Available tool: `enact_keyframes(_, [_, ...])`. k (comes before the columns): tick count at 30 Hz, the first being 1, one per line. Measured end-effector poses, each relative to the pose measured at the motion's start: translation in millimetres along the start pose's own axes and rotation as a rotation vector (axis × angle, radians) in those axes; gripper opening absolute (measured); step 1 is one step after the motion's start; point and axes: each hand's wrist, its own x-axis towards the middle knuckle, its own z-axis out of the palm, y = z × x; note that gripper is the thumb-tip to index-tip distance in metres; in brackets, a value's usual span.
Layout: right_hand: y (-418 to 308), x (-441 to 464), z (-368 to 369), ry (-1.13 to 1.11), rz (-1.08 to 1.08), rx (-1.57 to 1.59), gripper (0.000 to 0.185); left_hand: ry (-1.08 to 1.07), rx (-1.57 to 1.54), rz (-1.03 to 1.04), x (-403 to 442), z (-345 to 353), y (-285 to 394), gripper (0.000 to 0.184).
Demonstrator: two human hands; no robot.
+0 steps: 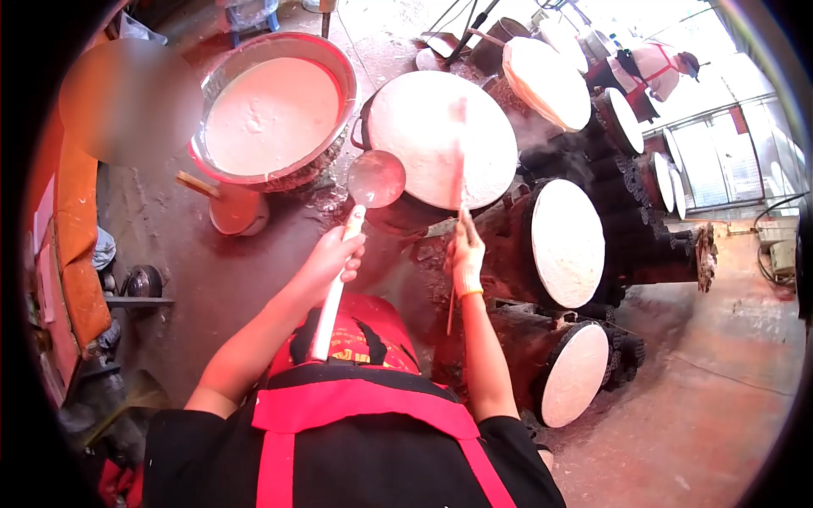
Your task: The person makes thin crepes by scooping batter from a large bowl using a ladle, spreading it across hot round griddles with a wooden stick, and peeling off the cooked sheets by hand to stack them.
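Ahead stands a round white-topped pan (pixel 419 127); by its dark edge, left hand (pixel 336 256) curls fingers round a white-handled metal ladle (pixel 376 179), right hand (pixel 465 254) round a brown stick (pixel 461 182); reddish floor (pixel 720 364) opens rightward

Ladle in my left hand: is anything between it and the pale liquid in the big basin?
Only the basin's rim, on the side nearest the ladle, lies between it and the pale liquid; nothing else visible.

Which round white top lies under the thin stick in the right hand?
The large white top straight ahead of the right hand, beside the basin; the stick extends over it. The other white tops are farther right, clear of it.
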Motion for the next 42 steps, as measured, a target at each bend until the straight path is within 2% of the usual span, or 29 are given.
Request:
enact_keyframes(4, [-28, -77, -3, -0.098, 0.193, -0.096, 0.039, -0.022, 0.107, 0.078, 57, -2, 9, 0.014])
enact_keyframes(6, [11, -77, -16, 0.022, -0.012, -0.015, 0.04, 0.01, 0.179, 0.14, 90, 4, 18, 0.013])
enact_keyframes(9, [54, -70, -4, 0.21, -0.069, 0.068, 0.041, 0.106, 0.293, 0.176, 138, 24, 18, 0.013])
enact_keyframes(10, [25, -82, 23, 0.257, 0.039, 0.086, 0.041, 0.126, 0.331, 0.163, 151, 31, 16, 0.015])
enact_keyframes(11, [12, -89, 37, 0.201, 0.117, 0.078, 0.042, 0.163, 0.415, 0.147, 160, 41, 13, 0.018])
enact_keyframes(12, [17, -87, 47, 0.12, 0.128, 0.14, 0.041, 0.228, 0.372, 0.17, 172, 48, 3, 0.032])
enact_keyframes(13, [34, -77, 54, 0.043, 0.114, 0.222, 0.04, 0.271, 0.339, 0.159, 171, 62, 1, 0.022])
enact_keyframes(14, [48, -73, 52, -0.01, 0.252, 0.301, 0.04, 0.314, 0.306, 0.146, 169, 72, -2, 0.012])
enact_keyframes(15, [46, -74, 56, -0.055, 0.395, 0.373, 0.04, 0.208, 0.162, 0.08, 170, 74, 4, 0.009])
enact_keyframes(16, [12, -79, 61, -0.049, 0.428, 0.331, 0.04, -0.033, -0.112, 0.046, 167, 61, 19, 0.004])
enact_keyframes(18, [-30, -87, 50, -0.073, 0.31, 0.259, 0.042, -0.295, -0.769, -0.373, 116, 40, 74, 0.009])
enact_keyframes(20, [-53, -80, 42, 0.105, 0.099, 0.137, 0.042, -0.376, -0.516, -0.34, 88, 19, 94, 0.014])
enact_keyframes(21, [-38, -67, 37, 0.273, 0.047, 0.222, 0.038, -0.292, -0.338, -0.183, 65, 22, 99, 0.012])
enact_keyframes(22, [-34, -67, 24, 0.238, 0.142, 0.229, 0.038, -0.25, -0.296, -0.181, 59, 21, 100, 0.012])
enact_keyframes(23, [6, -59, 21, 0.226, -0.054, -0.004, 0.038, -0.205, -0.256, -0.181, 54, 18, 99, 0.012])
enact_keyframes(25, [1, -88, 45, 0.053, -0.237, -0.212, 0.041, -0.157, -0.203, -0.181, 53, 0, 95, 0.011])
enact_keyframes(26, [27, -93, 47, -0.006, -0.241, -0.305, 0.039, -0.172, -0.294, -0.242, 49, -13, 92, 0.01])
enact_keyframes(28, [12, -120, 65, -0.115, -0.196, -0.326, 0.038, -0.123, -0.369, -0.264, 31, -42, 72, 0.009])
enact_keyframes(29, [5, -128, 73, -0.15, -0.172, -0.338, 0.037, -0.052, -0.261, -0.187, 19, -56, 55, 0.01])
enact_keyframes(30, [4, -130, 79, -0.194, -0.313, -0.573, 0.041, 0.018, -0.153, -0.111, 6, -68, 38, 0.01])
enact_keyframes(32, [-16, -143, 111, -0.229, -0.093, -0.898, 0.044, 0.124, -0.067, -0.062, -14, -90, 8, 0.017])
enact_keyframes(33, [-45, -151, 133, -0.33, 0.118, -1.003, 0.043, 0.149, -0.049, -0.057, -25, -91, -1, 0.026])
enact_keyframes(34, [-26, -157, 142, -0.364, -0.086, -0.796, 0.035, 0.221, -0.039, -0.065, -30, -93, -14, 0.028])
enact_keyframes(36, [-15, -165, 157, -0.659, -0.192, -0.789, 0.03, 0.2, -0.094, -0.058, -42, -98, -34, 0.027])
enact_keyframes(37, [-7, -167, 164, -0.727, -0.146, -0.792, 0.02, 0.272, -0.106, -0.193, -44, -105, -46, 0.023])
enact_keyframes(38, [12, -158, 161, -0.804, -0.355, -0.761, 0.017, 0.329, -0.177, -0.21, -48, -111, -56, 0.022])
enact_keyframes(40, [53, -124, 146, -0.599, 0.243, -0.348, 0.018, 0.344, -0.261, -0.195, -50, -126, -79, 0.022])
enact_keyframes(41, [112, -93, 119, -0.581, 0.108, -0.367, 0.019, 0.369, -0.272, -0.198, -52, -125, -79, 0.014])
enact_keyframes(42, [154, -58, 90, -0.547, 0.22, -0.415, 0.019, 0.394, -0.297, -0.205, -53, -127, -81, 0.014])
